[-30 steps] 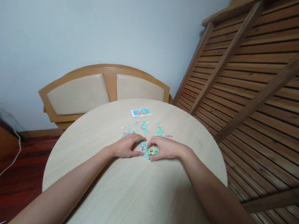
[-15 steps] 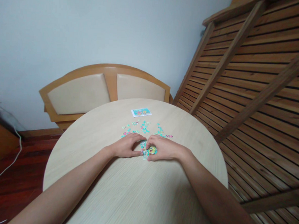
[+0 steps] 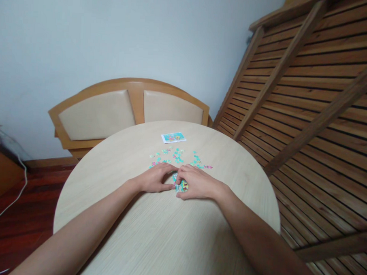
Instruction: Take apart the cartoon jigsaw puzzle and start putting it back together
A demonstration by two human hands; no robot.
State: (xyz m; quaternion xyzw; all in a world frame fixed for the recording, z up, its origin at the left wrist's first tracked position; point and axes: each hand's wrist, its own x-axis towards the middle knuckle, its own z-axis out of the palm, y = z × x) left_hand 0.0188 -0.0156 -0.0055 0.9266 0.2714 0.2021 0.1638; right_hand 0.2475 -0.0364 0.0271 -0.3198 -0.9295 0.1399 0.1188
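A small, partly joined jigsaw puzzle [image 3: 183,187] with a yellow cartoon face lies flat on the round table, between my hands. My left hand [image 3: 155,178] curves around its left side, the thumb at the lower left edge and the fingers by the top. From the right, my right hand [image 3: 199,183] grips the puzzle with bent fingers and thumb, covering much of its right part. Both hands' fingertips nearly meet above the puzzle. Loose turquoise jigsaw pieces [image 3: 178,155] lie scattered just beyond, some with pink parts.
A printed picture card [image 3: 173,137] lies farther back on the pale round table [image 3: 130,240]. Behind the table stands a headboard [image 3: 96,115] with cream panels. A slatted wooden frame [image 3: 294,106] leans at the right. A white cable [image 3: 25,179] hangs at the left.
My right hand has moved slightly left, closer to my left hand, bringing the yellow-faced part along and covering more of it. My left hand stays nearly still.
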